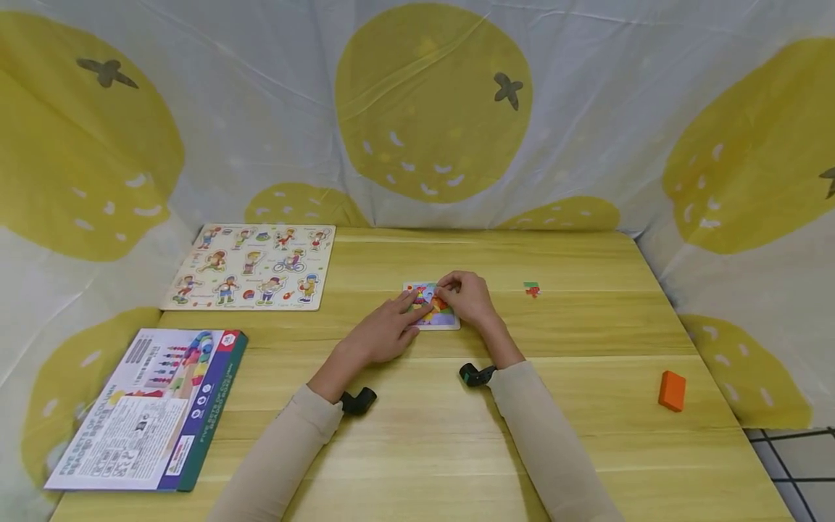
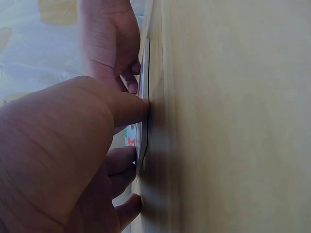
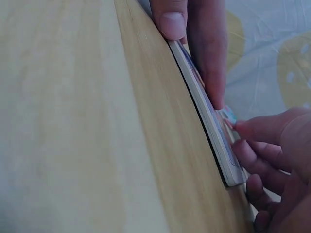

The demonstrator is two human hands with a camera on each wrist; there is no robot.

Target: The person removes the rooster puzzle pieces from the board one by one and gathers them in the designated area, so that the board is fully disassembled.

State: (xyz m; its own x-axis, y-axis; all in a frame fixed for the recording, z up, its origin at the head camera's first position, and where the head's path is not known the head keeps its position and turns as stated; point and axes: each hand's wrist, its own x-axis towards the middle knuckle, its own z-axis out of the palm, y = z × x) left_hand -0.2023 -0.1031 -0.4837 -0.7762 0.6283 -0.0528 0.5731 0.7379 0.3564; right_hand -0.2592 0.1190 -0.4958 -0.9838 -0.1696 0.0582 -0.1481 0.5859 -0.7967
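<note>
A small picture jigsaw board lies flat on the wooden table between my two hands. My left hand rests on its left side, fingers stretched over the picture and the thumb at the near edge. From the right, my right hand pinches a small jigsaw piece between thumb and fingertip, right at the board's surface. Most of that piece is hidden by the fingers. In the right wrist view, a left fingertip presses the board close to it. A loose green and red jigsaw piece lies to the right.
A wooden puzzle board with sports figures lies at the back left. Nearer on the left is a flat printed box. An orange block sits by the right edge. A fruit-patterned cloth hangs behind the table.
</note>
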